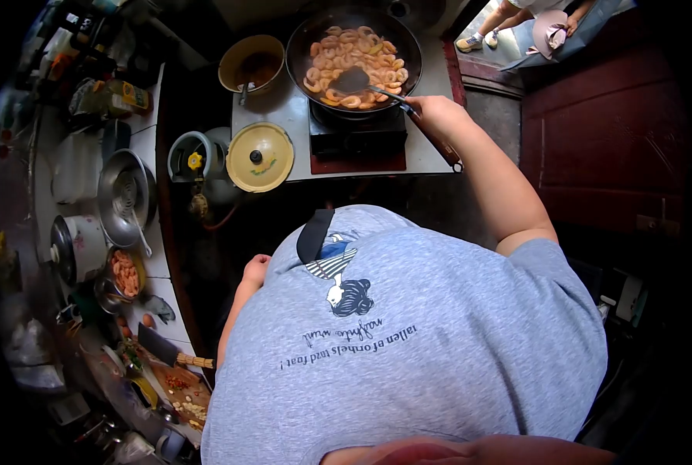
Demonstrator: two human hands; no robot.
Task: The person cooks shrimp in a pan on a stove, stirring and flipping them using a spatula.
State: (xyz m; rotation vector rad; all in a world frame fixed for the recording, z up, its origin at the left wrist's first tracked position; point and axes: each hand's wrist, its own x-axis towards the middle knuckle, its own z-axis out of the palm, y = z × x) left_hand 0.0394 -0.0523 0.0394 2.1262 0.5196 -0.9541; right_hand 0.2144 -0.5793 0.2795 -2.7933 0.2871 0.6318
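Note:
My right hand (439, 120) is wrapped round the dark handle of a spatula (351, 80). Its broad head lies among curled pink-orange shrimp (353, 50) in a large black wok (294, 58). The wok stands on a black stove (357, 138), and a few yellowish pieces show between the shrimp. My left hand (257, 267) hangs low beside the grey T-shirt, away from the counter. Its visible fingers are curled, with nothing seen in them; part of the hand is hidden.
A yellow bowl (230, 74) with a utensil and a yellow lid (272, 167) sit left of the stove. Below is a gas cylinder (187, 155). The left counter holds a metal pan (113, 194), raw meat (125, 273) and a cleaver (160, 345). Another person (508, 12) is by the doorway.

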